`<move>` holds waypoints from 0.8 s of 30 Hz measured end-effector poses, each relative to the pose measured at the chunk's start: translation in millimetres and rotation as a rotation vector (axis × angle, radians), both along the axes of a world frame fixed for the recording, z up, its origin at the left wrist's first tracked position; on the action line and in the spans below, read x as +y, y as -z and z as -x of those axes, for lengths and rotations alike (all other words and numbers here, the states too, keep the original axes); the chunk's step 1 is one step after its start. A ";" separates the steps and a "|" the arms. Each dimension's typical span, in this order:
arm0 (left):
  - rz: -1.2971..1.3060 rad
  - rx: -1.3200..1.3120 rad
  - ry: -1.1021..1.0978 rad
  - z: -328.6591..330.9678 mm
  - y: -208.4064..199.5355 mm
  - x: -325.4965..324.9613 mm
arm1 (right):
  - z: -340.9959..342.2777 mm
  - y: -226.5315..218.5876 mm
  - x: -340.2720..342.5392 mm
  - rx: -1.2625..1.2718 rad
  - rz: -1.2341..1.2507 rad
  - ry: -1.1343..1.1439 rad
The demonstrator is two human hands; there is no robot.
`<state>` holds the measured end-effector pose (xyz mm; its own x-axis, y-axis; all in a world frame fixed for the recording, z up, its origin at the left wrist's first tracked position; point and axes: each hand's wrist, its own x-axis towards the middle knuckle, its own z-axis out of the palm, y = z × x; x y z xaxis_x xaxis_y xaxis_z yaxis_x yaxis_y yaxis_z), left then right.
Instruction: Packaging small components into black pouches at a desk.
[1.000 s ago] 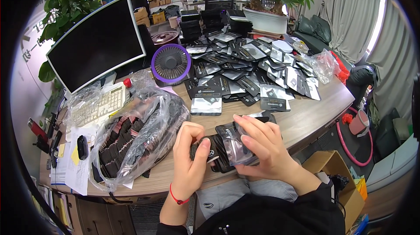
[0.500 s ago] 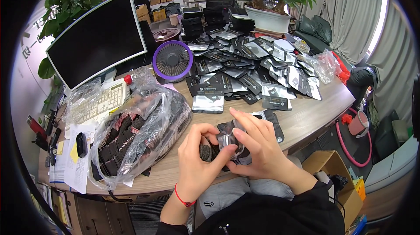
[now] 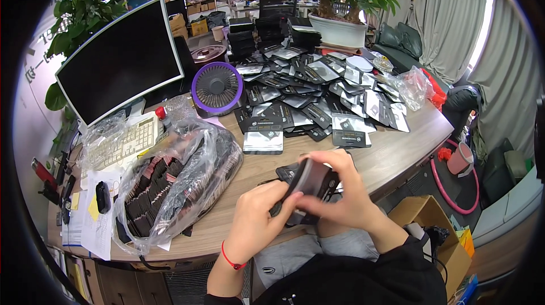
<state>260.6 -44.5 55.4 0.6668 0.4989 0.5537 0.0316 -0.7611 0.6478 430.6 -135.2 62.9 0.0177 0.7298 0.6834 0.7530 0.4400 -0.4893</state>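
Note:
A black pouch [image 3: 311, 179], partly blurred by motion, is held up between my two hands over the desk's front edge. My left hand [image 3: 254, 214], a red string bracelet on its wrist, pinches its lower left side. On the other side, the thumb and fingers of my right hand [image 3: 353, 191] are closed around the pouch's upper and right part. More black material shows under my fingers, but I cannot tell whether it belongs to the same pouch. Just beyond lie a silver-and-black pouch [image 3: 263, 136] and another such pouch [image 3: 349, 131], flat on the desk [image 3: 227, 177].
Beyond is a large heap of pouches [image 3: 306, 86], with stacked black packs [image 3: 241, 38] behind. At left are a clear plastic bag [image 3: 218, 157] of black-and-red packets, a purple fan [image 3: 217, 89], a keyboard [image 3: 133, 137] and a monitor [image 3: 122, 64]. An open cardboard box [image 3: 417, 214] stands at right.
The pouch between my hands has been turned more upright, and its dark side now shows. My right hand has shifted slightly right and down. The whole view has shifted a little.

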 end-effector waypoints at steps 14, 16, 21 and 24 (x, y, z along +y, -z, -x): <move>-0.074 0.074 0.014 -8.5 2.0 -14.1 | -26.4 -7.0 -9.9 0.162 0.173 -0.321; -0.049 0.102 0.041 -7.6 1.9 -14.5 | -31.9 -11.3 -6.3 0.065 0.200 -0.354; 0.022 0.152 -0.142 -17.5 12.6 3.5 | -68.8 11.4 27.3 0.313 0.260 -0.149; -0.050 0.146 -0.220 -17.5 9.8 7.0 | -119.4 6.9 64.6 0.586 -0.078 0.143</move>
<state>278.1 -37.5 45.6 0.6196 0.6151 0.4876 0.2901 -0.7566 0.5859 550.0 -70.6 56.0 0.5013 0.6408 0.5814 0.4219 0.4056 -0.8108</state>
